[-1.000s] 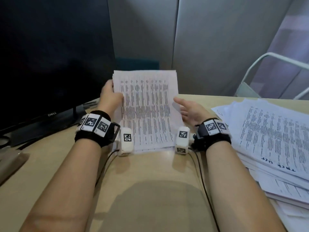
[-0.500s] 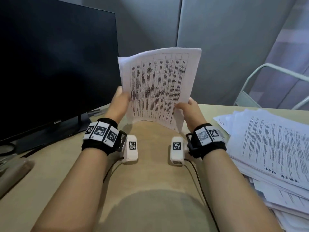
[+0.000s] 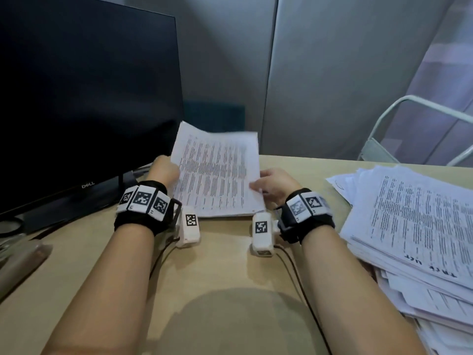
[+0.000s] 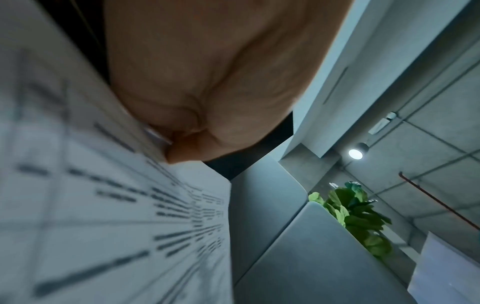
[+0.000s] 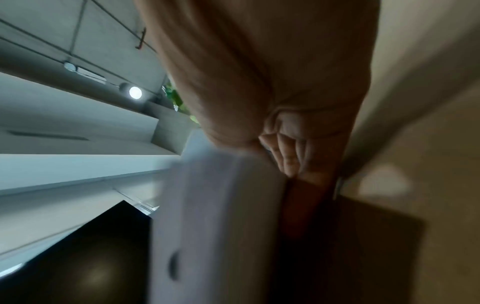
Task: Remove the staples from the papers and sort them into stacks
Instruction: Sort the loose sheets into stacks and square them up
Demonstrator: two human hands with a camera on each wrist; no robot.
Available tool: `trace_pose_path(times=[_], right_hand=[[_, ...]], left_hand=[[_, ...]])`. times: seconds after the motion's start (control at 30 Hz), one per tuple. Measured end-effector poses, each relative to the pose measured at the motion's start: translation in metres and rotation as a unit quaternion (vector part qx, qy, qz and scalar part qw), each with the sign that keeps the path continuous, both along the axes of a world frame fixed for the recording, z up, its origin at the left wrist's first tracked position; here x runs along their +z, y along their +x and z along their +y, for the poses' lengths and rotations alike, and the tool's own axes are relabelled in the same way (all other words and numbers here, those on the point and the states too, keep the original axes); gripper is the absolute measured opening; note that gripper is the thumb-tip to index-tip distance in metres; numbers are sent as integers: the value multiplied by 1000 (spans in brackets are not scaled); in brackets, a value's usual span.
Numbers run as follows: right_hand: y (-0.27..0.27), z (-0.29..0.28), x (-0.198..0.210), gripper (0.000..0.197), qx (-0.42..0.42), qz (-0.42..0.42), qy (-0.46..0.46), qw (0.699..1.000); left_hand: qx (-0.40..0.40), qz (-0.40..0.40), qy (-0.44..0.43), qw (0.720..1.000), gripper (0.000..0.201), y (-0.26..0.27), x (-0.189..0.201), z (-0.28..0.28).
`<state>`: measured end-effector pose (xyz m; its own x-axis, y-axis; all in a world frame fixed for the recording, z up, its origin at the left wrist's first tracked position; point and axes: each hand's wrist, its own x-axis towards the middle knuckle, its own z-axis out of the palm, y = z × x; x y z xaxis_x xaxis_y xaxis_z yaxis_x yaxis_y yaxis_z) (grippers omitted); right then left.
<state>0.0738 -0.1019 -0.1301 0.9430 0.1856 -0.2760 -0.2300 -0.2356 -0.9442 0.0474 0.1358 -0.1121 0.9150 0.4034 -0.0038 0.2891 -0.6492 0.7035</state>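
A sheaf of printed papers [image 3: 217, 172] stands tilted on the desk between my hands, its lower edge touching the desktop. My left hand [image 3: 163, 170] grips its left edge, and in the left wrist view the left hand [image 4: 197, 86] pinches the papers [image 4: 109, 205]. My right hand [image 3: 271, 184] pinches the right edge with thumb on top; the right wrist view shows the right hand [image 5: 280, 127] curled on the papers [image 5: 207, 216]. No staple is visible.
A big loose pile of printed papers [image 3: 414, 226] lies on the desk at the right. A dark Dell monitor [image 3: 84, 103] stands at the left. A white chair frame [image 3: 409, 129] is behind the beige desk [image 3: 217, 278]. Cables run under my wrists.
The sheaf was lifted upright off the desk half a second ago and has now come back down, its lower edge on the desktop. Both hands kept their hold.
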Motion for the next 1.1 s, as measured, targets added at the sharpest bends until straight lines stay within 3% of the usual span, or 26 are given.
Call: trace_pose_path(times=[0.1, 0.2, 0.27, 0.33, 0.4, 0.47, 0.57, 0.63, 0.83, 0.97, 1.03, 1.1], right_hand=[[3, 6, -16, 16, -3, 41, 2, 999], [-4, -5, 0, 13, -3, 63, -32, 998], [-8, -35, 25, 24, -16, 23, -66, 997], [-17, -81, 57, 34, -88, -45, -34, 994], [-35, -136, 87, 44, -193, -95, -2, 977], [-60, -184, 103, 52, -292, -116, -75, 946], [-99, -254, 90, 49, -415, -94, -227, 876], [-112, -282, 71, 41, -439, -58, -240, 864], [-98, -284, 57, 61, -329, 52, -284, 899], [-79, -263, 58, 72, -245, 50, -287, 924], [-74, -254, 61, 70, -225, 34, -278, 933], [-73, -245, 67, 56, -223, -12, -237, 945]], left_hand=[[-17, 39, -1, 999, 42, 4, -15, 16], [-7, 76, 33, 997, 32, 1, -15, 19], [1, 84, 57, 995, 29, -4, -3, 8], [-17, 32, 32, 999, 35, -6, 11, -6], [-76, -24, -46, 996, 42, -9, 25, -30], [-157, -40, -163, 973, 38, -15, 31, -63], [-265, 17, -320, 909, 16, -25, 29, -130], [-300, 68, -364, 879, 13, -26, 22, -173], [-331, 186, -367, 849, 24, -28, -2, -256], [-281, 131, -335, 890, 13, -29, -22, -261], [-270, 148, -377, 874, 22, -30, -24, -251], [-257, 92, -426, 863, 30, -30, -17, -238]])
